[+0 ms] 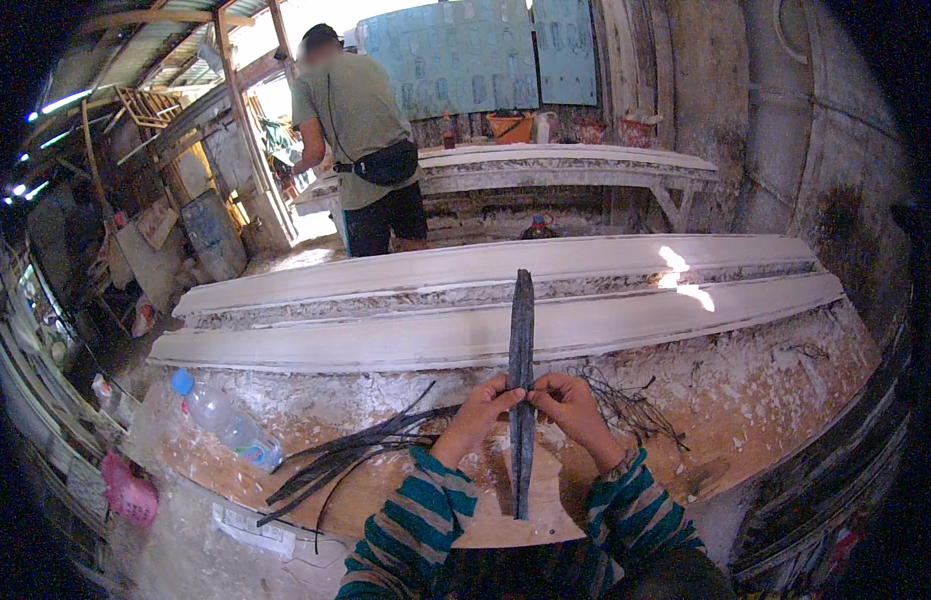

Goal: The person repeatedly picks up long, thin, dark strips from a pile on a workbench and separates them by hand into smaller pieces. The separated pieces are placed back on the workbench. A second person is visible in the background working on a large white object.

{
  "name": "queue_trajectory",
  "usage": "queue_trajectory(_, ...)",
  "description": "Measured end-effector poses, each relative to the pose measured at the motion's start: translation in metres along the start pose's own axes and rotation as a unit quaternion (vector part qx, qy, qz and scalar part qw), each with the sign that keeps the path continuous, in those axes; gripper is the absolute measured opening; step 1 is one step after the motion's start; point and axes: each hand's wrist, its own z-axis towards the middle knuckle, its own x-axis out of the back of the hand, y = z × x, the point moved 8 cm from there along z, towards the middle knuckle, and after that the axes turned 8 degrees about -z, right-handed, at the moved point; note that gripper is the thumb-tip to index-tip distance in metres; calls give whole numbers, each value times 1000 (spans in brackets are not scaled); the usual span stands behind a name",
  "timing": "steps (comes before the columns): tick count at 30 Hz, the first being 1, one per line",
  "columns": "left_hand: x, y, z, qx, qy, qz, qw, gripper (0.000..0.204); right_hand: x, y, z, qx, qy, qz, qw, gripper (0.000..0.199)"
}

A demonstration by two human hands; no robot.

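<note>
A long, narrow dark grey-black strip or flat bundle (521, 330) stands out lengthwise in front of me, its lower end close to my body. At its middle, my left hand (485, 412) pinches it from the left with thumb and fingers. From the other side my right hand (573, 408) is closed at the same spot, fingertips touching the strip. Loose black strips (360, 450) lie fanned out on the bench left of my left hand. Thin dark strands (630, 405) lie tangled beyond my right hand.
Two long white moulded lengths (415, 340) lie across the plaster-splattered wooden bench (745, 410). A plastic bottle with a blue cap (220, 418) lies at left, a pink basket (130, 490) lower left. A person (360, 140) stands at a far white-topped bench (565, 155) with an orange container (510, 128).
</note>
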Motion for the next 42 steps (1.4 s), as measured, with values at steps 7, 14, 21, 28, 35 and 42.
queue_trajectory(7, -3, 5, 0, -7, -25, 15, 1000, 18, 4, -3, 1, 39, 45, -105, 993, 12)
queue_trajectory(14, 7, 33, -7, -77, 23, -149, 986, 16, 13, -3, 3, 20, 80, -289, 954, 21)
queue_trajectory(21, 106, 97, -44, -300, 93, -425, 849, 18, 9, 10, 2, -35, 32, -354, 934, 26)
queue_trajectory(28, 145, 117, -67, -379, -73, -538, 749, 15, 18, 18, 6, -39, 48, -349, 935, 27)
queue_trajectory(35, 153, 113, -68, -377, -108, -586, 709, 20, 29, 33, 7, -78, 71, -369, 923, 29)
queue_trajectory(42, 157, 104, -60, -331, -115, -614, 707, 20, 47, 56, 20, -59, 105, -356, 927, 28)
